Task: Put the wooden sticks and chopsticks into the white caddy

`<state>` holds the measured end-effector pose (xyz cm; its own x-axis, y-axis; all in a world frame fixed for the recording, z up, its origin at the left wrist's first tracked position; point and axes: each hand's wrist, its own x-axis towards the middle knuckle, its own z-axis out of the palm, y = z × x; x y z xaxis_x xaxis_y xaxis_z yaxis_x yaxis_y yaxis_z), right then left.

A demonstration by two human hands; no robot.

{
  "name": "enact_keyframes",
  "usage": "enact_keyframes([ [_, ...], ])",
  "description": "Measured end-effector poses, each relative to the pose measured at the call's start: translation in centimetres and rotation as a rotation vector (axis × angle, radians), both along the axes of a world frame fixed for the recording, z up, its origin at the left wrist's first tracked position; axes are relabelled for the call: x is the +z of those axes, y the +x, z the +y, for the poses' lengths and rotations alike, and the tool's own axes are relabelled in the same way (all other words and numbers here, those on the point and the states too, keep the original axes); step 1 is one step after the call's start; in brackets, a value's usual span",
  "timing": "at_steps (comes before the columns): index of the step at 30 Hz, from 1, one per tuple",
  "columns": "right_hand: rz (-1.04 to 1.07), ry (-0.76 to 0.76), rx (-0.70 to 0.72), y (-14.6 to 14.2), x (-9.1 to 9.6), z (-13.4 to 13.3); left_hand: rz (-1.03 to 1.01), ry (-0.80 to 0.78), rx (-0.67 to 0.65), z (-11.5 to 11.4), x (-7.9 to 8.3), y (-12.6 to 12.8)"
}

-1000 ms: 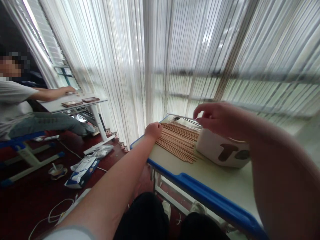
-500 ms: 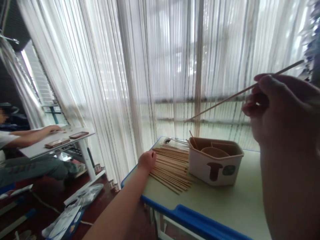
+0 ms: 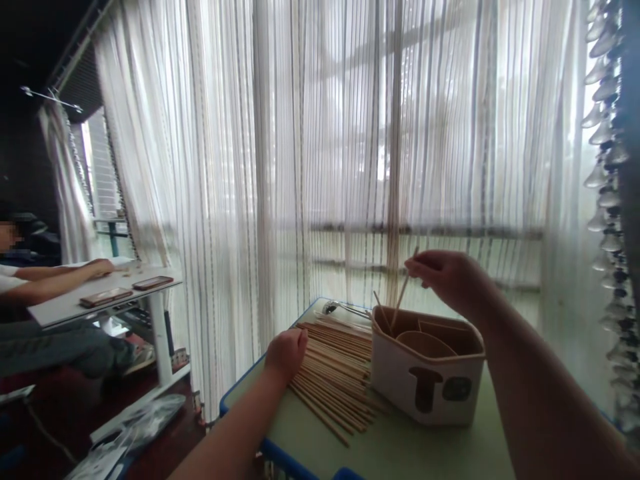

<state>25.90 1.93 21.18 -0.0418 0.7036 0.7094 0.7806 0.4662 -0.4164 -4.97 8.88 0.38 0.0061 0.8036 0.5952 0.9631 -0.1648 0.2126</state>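
A single wooden chopstick (image 3: 403,291) slants down from the pinched fingers of my right hand (image 3: 443,270), its lower end inside the left part of the white and brown utensil holder (image 3: 400,380). Another thin stick (image 3: 383,307) leans in that same part. My left hand (image 3: 287,353) is closed and rests at the left ends of a spread of chopsticks (image 3: 335,373) on the desk; whatever its fingers may hold is hidden. Behind the spread lies a shiny metal utensil (image 3: 345,307), partly covered by the holder.
The pale green desktop (image 3: 400,453) has a blue rim. A sheer curtain (image 3: 340,167) hangs close behind it. At left, another person's arms (image 3: 60,280) rest on a white table (image 3: 60,310) bearing two phone-like slabs. A plastic bag (image 3: 145,420) lies on the floor.
My right hand has come down and left, bringing the chopstick from up in the air to steeply tilted with its tip in the holder. The left hand stays by the spread.
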Motion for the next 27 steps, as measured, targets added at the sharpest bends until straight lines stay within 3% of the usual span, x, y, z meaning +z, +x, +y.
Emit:
enact_keyframes([
  [4,-0.215,-0.096,0.033,-1.9,-1.2,1.2,0.007,-0.012,-0.008,0.0,0.1,-0.1],
  [9,-0.337,-0.121,0.016,-3.7,-2.1,1.7,0.004,-0.033,0.013,-0.2,0.4,0.0],
  [16,-0.297,-0.059,0.030,-4.8,-1.9,0.4,-0.010,-0.037,0.005,-0.5,0.6,0.1],
  [20,-0.172,0.058,0.035,-7.7,-2.4,-1.1,-0.009,-0.057,0.026,-0.7,0.9,0.2],
  [23,-0.268,0.024,0.123,-10.8,-4.5,-1.4,-0.019,-0.064,0.066,-0.8,1.1,0.1],
  [27,-0.696,-0.313,0.201,-13.7,-9.1,-0.4,-0.053,-0.101,0.134,-0.8,1.2,-0.1],
])
